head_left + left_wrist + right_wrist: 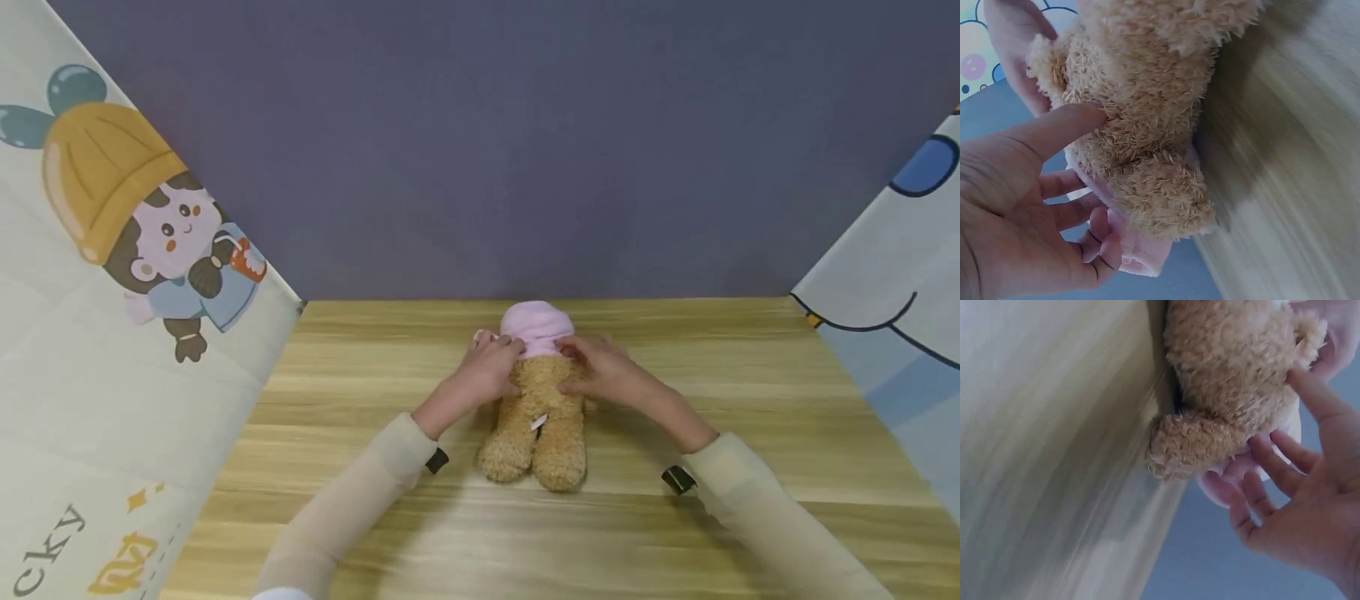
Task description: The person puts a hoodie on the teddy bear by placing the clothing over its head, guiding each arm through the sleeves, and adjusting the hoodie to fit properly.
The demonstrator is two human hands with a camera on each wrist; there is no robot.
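A light-brown plush toy [551, 375] with curly fur lies on the table, its two legs toward me and a small white tag between them. Pink cloth [536, 325] covers its far end, where the head would be; no face shows. My left hand [491, 367] holds the toy's left side, with the thumb on the fur and the fingers at the pink cloth [1141, 250]. On the opposite side my right hand [611, 371] holds it likewise, its thumb on the fur [1229, 356] and its fingertips at the cloth. A stubby furry limb [1191, 444] sticks out beside the right fingers.
The wood-grain tabletop [337, 483] extends around the toy. A dark grey-blue panel [480, 150] stands behind its far edge. Printed cloth with cartoon figures hangs along the left [150, 375] and right [900, 333] sides. Black straps show near both wrists.
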